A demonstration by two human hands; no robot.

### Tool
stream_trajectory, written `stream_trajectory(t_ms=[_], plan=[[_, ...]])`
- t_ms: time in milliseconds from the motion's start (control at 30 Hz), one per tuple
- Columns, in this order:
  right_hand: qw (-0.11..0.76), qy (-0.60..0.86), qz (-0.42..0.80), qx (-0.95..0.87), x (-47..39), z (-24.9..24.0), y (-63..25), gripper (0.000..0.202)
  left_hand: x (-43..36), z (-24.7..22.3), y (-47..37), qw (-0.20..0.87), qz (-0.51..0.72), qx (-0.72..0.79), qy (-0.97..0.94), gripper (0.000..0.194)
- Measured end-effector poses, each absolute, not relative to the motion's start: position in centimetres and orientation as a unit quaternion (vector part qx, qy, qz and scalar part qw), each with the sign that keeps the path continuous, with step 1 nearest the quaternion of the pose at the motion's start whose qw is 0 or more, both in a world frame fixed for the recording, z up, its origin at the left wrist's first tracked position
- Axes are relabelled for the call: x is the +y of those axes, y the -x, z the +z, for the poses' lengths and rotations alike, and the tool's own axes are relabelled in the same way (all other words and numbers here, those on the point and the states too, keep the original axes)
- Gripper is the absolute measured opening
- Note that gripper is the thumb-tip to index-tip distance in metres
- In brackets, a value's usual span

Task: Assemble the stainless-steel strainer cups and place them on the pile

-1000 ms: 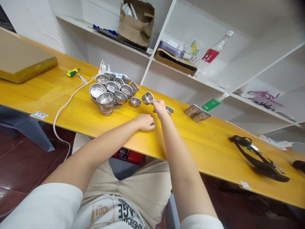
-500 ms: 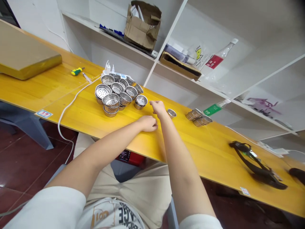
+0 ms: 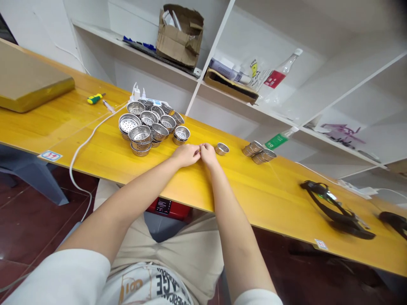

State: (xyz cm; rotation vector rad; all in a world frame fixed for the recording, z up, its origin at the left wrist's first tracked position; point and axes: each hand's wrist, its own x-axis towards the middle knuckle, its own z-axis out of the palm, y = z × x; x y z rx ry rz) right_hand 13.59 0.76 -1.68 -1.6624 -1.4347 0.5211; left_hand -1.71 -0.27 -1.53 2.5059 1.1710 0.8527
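My left hand (image 3: 187,155) rests on the yellow table with its fingers curled closed. My right hand (image 3: 207,153), also closed, meets it at the fingertips. Whatever lies inside the fingers, if anything, is hidden. Just right of my right hand stands a single perforated metal cup (image 3: 221,148). Beyond my left hand is a small stack of the same perforated cups (image 3: 181,134). Farther left, a larger cluster of stacked cups (image 3: 140,134) crowds the table. Two tilted stacks of cups (image 3: 264,155) lie together to the right.
Behind the table (image 3: 248,197) rise white shelves with a cardboard box (image 3: 179,42) and a clear bottle (image 3: 282,72). A green-labelled bottle (image 3: 277,141) lies by the right stacks. At left are a screwdriver (image 3: 94,99) and a white cable (image 3: 75,163); at right, a black headset strap (image 3: 333,212).
My left hand has moved forward across the table and my right hand has drawn back slightly, so they now touch. The view has shifted a little; the cups stand as before.
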Motion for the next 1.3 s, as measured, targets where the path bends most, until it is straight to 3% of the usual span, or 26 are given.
stream_trajectory(t_ms=[167, 300, 567, 867, 1033, 1200, 1300], plan=[[0.423, 0.684, 0.204, -0.559, 0.6, -1.6, -13.0, 0.016, 0.0, -0.4, 2.5, 0.060, 0.333, 0.486, -0.805, 0.036], [0.425, 0.680, 0.214, -0.558, 0.8, -2.1, -13.0, 0.018, 0.5, 0.2, 3.4, 0.045, 0.294, 0.561, -0.773, 0.050], [0.400, 0.660, 0.232, -0.592, 0.5, -2.6, -13.2, 0.021, 1.3, -0.6, 3.3, 0.045, 0.232, 0.557, -0.796, 0.037], [0.302, 0.687, 0.093, -0.655, -1.5, -1.3, -12.9, 0.013, 1.1, -0.7, 2.9, 0.113, 0.296, 0.486, -0.814, 0.024], [0.329, 0.714, 0.076, -0.614, -1.6, -0.9, -13.4, 0.016, 1.0, -0.8, 2.5, 0.155, 0.376, 0.410, -0.816, 0.023], [0.366, 0.719, 0.154, -0.571, -0.7, -1.4, -13.6, 0.030, 1.5, -0.7, 2.7, 0.172, 0.441, 0.391, -0.789, 0.022], [0.364, 0.723, 0.178, -0.560, -0.4, -1.8, -13.5, 0.024, 1.6, -0.7, 2.8, 0.170, 0.458, 0.388, -0.782, 0.021]])
